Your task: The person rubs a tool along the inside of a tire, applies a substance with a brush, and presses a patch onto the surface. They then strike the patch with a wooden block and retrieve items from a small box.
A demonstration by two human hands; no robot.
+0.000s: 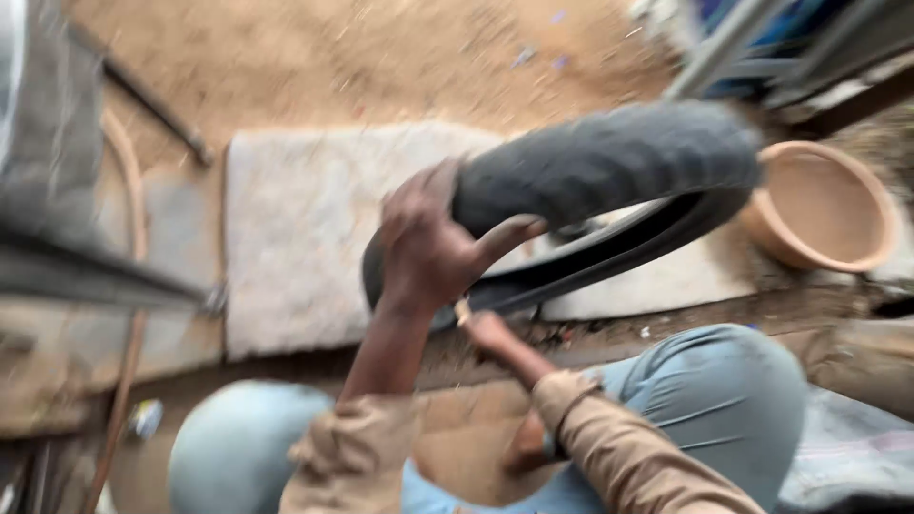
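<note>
A black rubber tyre (609, 162) is held up in front of me, over a pale stone slab (305, 228). My left hand (428, 247) grips the tyre's near edge, thumb across the inner rim. Below it, my right hand (487, 328) is closed on a small thin tool with a pale handle, its tip at the tyre's inner bead; the tool is mostly hidden. The whole view is motion-blurred. My knees in light blue trousers (724, 390) are at the bottom.
A tan plastic basin (824, 205) sits at the right beside the slab. Sandy ground lies beyond. Dark metal bars and a curved hoop (124, 190) are at the left; metal framing (743, 48) stands at the upper right.
</note>
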